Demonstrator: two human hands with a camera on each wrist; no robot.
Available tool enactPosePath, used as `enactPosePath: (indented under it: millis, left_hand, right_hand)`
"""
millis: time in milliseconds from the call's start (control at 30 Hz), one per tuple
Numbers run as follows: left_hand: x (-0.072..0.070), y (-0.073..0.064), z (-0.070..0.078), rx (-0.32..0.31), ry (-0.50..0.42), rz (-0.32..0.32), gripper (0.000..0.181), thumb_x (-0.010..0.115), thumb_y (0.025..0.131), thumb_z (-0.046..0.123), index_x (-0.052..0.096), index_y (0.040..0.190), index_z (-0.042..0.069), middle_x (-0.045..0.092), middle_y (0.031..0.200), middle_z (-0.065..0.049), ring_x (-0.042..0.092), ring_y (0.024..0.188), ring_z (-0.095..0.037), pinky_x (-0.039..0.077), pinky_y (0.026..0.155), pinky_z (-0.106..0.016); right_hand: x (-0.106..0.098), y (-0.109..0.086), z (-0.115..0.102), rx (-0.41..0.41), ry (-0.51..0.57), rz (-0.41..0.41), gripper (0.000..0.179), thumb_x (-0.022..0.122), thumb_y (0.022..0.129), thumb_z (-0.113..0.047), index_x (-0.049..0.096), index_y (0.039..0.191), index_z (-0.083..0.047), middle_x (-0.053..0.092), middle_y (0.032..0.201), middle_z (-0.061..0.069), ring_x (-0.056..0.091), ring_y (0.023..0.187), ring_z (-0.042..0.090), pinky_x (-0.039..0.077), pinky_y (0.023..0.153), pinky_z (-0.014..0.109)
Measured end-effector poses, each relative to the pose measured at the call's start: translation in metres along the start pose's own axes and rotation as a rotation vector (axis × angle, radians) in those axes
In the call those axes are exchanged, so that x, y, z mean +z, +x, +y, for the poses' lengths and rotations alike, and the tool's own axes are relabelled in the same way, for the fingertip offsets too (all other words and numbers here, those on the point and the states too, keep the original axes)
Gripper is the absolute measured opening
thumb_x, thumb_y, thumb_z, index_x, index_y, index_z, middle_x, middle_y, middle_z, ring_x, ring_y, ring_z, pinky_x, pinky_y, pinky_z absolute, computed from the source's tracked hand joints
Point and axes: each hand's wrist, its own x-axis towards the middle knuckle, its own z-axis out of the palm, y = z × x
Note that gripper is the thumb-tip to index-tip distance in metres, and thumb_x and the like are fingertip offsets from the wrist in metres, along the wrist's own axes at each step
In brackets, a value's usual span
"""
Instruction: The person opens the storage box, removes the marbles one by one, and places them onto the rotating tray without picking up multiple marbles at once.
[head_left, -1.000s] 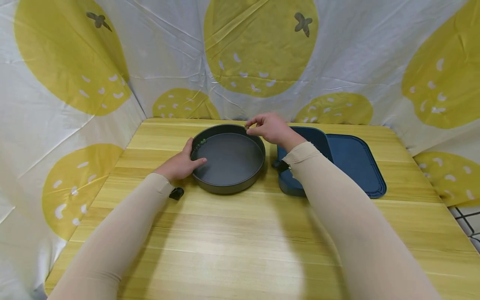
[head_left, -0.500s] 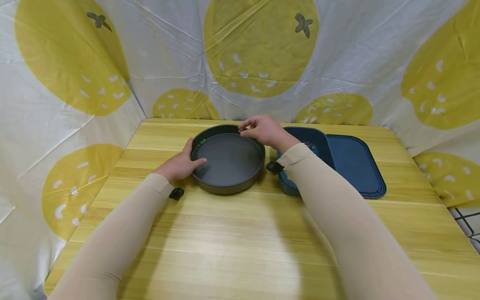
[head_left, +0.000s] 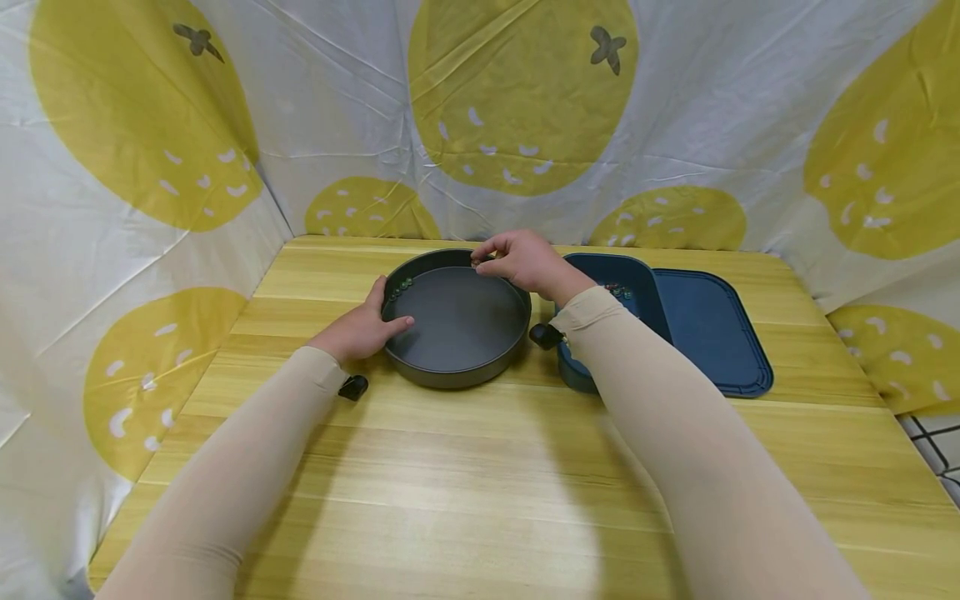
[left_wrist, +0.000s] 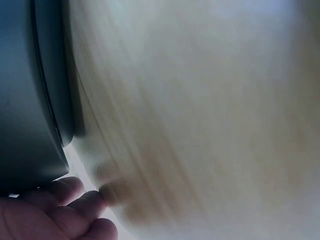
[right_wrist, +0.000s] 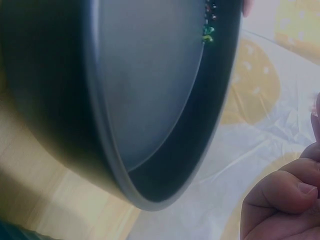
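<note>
A round dark grey baking pan [head_left: 465, 325] is at the far middle of the wooden table. Several green and brownish glass marbles [head_left: 405, 284] lie in it against the left wall. My left hand [head_left: 362, 328] grips the pan's left side, thumb over the rim; in the left wrist view its fingers [left_wrist: 75, 212] curl at the underside of the pan [left_wrist: 22, 100]. Above the back right rim, my right hand [head_left: 525, 262] pinches a small reddish-brown thing that looks like a marble [head_left: 476, 262], mostly hidden by the fingertips.
To the right of the pan stands a blue rectangular box [head_left: 576, 375] with several coloured marbles [head_left: 619, 292] inside, partly covered by my right forearm. A flat blue lid [head_left: 716, 333] lies beside it. A patterned curtain [head_left: 480, 125] hangs behind the table.
My right hand has moved left along the pan's back rim, still pinching the small thing, and the marbles in the box have come into sight. The left hand and pan have not moved.
</note>
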Motion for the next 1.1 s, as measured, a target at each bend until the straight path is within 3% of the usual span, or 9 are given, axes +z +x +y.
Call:
enactPosePath:
  millis: [100, 267, 400, 467, 533, 667, 900, 1100]
  left_hand:
    - [0.000, -0.001, 0.001, 0.001, 0.001, 0.001, 0.105, 0.053, 0.105, 0.060, -0.022, 0.167, 0.021, 0.007, 0.177, -0.020, 0.029, 0.157, -0.046, 0.028, 0.126, -0.062]
    - [0.000, -0.001, 0.002, -0.005, 0.004, -0.001, 0.105, 0.053, 0.105, 0.060, -0.022, 0.167, 0.021, 0.008, 0.177, -0.021, 0.030, 0.157, -0.047, 0.029, 0.126, -0.062]
    - [0.000, -0.001, 0.002, -0.007, 0.000, -0.004, 0.105, 0.053, 0.105, 0.061, -0.022, 0.167, 0.021, 0.007, 0.177, -0.020, 0.029, 0.158, -0.047, 0.028, 0.126, -0.062]
    - [0.000, -0.001, 0.001, -0.006, -0.001, -0.004, 0.105, 0.053, 0.105, 0.061, -0.022, 0.167, 0.021, 0.007, 0.177, -0.020, 0.028, 0.158, -0.046, 0.028, 0.126, -0.062]
    - [0.000, 0.000, 0.000, -0.005, -0.004, -0.004, 0.105, 0.053, 0.105, 0.061, -0.022, 0.167, 0.021, 0.007, 0.177, -0.020, 0.028, 0.158, -0.046, 0.027, 0.127, -0.062]
    - [0.001, 0.000, 0.000, -0.002, -0.007, -0.007, 0.106, 0.053, 0.105, 0.062, -0.022, 0.167, 0.020, 0.007, 0.177, -0.020, 0.028, 0.158, -0.046, 0.027, 0.127, -0.062]
    - [-0.001, -0.001, 0.000, 0.001, -0.001, -0.009, 0.106, 0.052, 0.105, 0.062, -0.023, 0.167, 0.021, 0.009, 0.177, -0.021, 0.030, 0.157, -0.046, 0.028, 0.126, -0.061]
    - [-0.003, -0.004, 0.002, 0.008, 0.028, -0.015, 0.106, 0.051, 0.105, 0.063, -0.023, 0.167, 0.018, 0.010, 0.176, -0.024, 0.032, 0.156, -0.048, 0.030, 0.125, -0.062]
  right_hand:
    - [0.000, 0.001, 0.001, 0.004, 0.007, -0.001, 0.035, 0.071, 0.102, -0.020, 0.072, 0.136, -0.010, 0.067, 0.128, 0.011, 0.064, 0.119, 0.032, 0.055, 0.100, 0.051]
    - [-0.002, -0.001, 0.003, 0.010, -0.002, 0.005, 0.035, 0.071, 0.103, -0.021, 0.072, 0.136, -0.011, 0.065, 0.122, 0.011, 0.063, 0.115, 0.030, 0.053, 0.092, 0.041]
    - [-0.006, -0.006, 0.003, 0.015, -0.014, 0.023, 0.034, 0.069, 0.104, -0.025, 0.072, 0.137, -0.015, 0.062, 0.107, 0.014, 0.056, 0.087, 0.026, 0.047, 0.079, 0.038]
    - [-0.010, -0.010, 0.003, 0.018, -0.031, 0.035, 0.035, 0.067, 0.105, -0.028, 0.071, 0.138, -0.017, 0.062, 0.108, 0.013, 0.055, 0.087, 0.027, 0.046, 0.080, 0.039]
    - [-0.016, -0.015, 0.002, 0.028, -0.046, 0.048, 0.036, 0.064, 0.107, -0.031, 0.069, 0.141, -0.019, 0.064, 0.116, 0.014, 0.058, 0.091, 0.029, 0.049, 0.083, 0.041]
    - [-0.033, -0.027, 0.001, 0.051, -0.050, 0.081, 0.039, 0.058, 0.110, -0.033, 0.064, 0.146, -0.018, 0.063, 0.138, 0.012, 0.060, 0.123, 0.033, 0.051, 0.101, 0.048]
    - [-0.070, -0.064, -0.001, 0.065, -0.038, 0.200, 0.045, 0.053, 0.112, -0.034, 0.057, 0.152, -0.014, 0.056, 0.154, 0.014, 0.056, 0.133, 0.035, 0.048, 0.108, 0.052]
    - [-0.095, -0.097, 0.010, 0.080, -0.117, 0.279, 0.049, 0.052, 0.112, -0.038, 0.056, 0.153, -0.012, 0.055, 0.156, 0.017, 0.051, 0.142, 0.037, 0.045, 0.112, 0.057]
